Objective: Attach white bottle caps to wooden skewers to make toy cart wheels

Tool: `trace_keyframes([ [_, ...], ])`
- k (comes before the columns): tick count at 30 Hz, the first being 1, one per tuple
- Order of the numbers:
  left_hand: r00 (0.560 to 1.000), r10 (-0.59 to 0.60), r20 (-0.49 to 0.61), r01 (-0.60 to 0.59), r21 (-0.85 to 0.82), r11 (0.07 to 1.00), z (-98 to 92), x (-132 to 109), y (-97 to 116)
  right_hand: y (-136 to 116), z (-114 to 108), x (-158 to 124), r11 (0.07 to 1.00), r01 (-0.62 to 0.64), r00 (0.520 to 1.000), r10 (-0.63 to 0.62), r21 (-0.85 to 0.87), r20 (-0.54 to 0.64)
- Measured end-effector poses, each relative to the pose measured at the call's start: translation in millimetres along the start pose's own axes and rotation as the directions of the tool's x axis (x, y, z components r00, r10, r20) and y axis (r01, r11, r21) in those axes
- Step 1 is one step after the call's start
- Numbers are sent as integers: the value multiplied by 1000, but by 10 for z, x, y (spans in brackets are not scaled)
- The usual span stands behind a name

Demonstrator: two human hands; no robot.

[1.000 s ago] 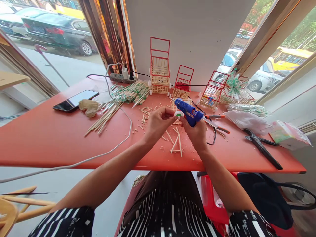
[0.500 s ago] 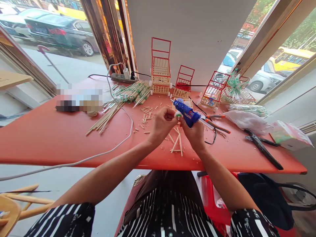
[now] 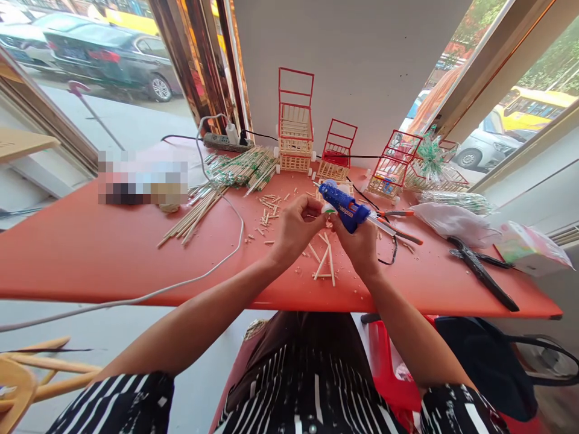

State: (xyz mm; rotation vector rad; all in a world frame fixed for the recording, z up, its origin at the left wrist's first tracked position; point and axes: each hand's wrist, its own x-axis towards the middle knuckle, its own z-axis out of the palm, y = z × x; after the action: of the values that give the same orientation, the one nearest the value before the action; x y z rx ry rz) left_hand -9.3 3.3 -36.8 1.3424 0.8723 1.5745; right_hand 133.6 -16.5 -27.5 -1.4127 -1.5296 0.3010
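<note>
A blue glue gun (image 3: pixel 346 208) is held above the middle of the red table (image 3: pixel 90 253), slanted, with its narrow end pointing up and to the left. Tight against its underside is a small round piece (image 3: pixel 328 208), white with a bit of green. The left hand (image 3: pixel 294 229) has its fingers curled in, and the fingertips pinch the small round piece. The right hand (image 3: pixel 359 241) is wrapped closed around the body of the glue gun from below. The two hands sit close together. On the table, a heap of long thin sticks (image 3: pixel 199 211) lies to the left, with a white cable (image 3: pixel 217 265) running past it from a power strip (image 3: pixel 221 143) at the back edge. Short cut sticks (image 3: pixel 323 262) are scattered under the hands. Three small stick-built carts (image 3: pixel 295 123) with red frames stand along the back. To the right lie red-handled pliers (image 3: pixel 398 226), a crumpled plastic bag (image 3: pixel 452 220) and a black cutter (image 3: pixel 479 268). A white wall panel (image 3: pixel 353 60) rises behind the table between windows that show parked cars.
</note>
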Motion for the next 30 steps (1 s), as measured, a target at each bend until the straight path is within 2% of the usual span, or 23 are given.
trace_keyframes([
  [4, 999, 17, -43, -15, 46, 999, 24, -10, -37, 9, 31, -16, 999, -2, 1000, 1, -35, -3],
  [7, 999, -11, -48, 12, 37, 999, 25, -8, -35, 28, 21, -11, 1000, -6, 1000, 6, 8, 17],
  [12, 994, -105, 30, 108, -113, 988, -18, 4, -9, 51, -32, 32, 994, -25, 997, 18, 104, 71],
  [16, 991, -111, 76, 122, -162, 979, -46, 9, -19, 51, -46, 46, 991, -47, 996, 36, 127, 87],
  [23, 991, -105, 82, 118, -185, 976, -47, 33, -29, 24, -52, 15, 999, -22, 999, 21, 24, 42],
  [30, 996, -88, 30, 91, -133, 987, -2, -11, -28, 8, -16, -7, 1000, 6, 1000, -6, -13, 6],
])
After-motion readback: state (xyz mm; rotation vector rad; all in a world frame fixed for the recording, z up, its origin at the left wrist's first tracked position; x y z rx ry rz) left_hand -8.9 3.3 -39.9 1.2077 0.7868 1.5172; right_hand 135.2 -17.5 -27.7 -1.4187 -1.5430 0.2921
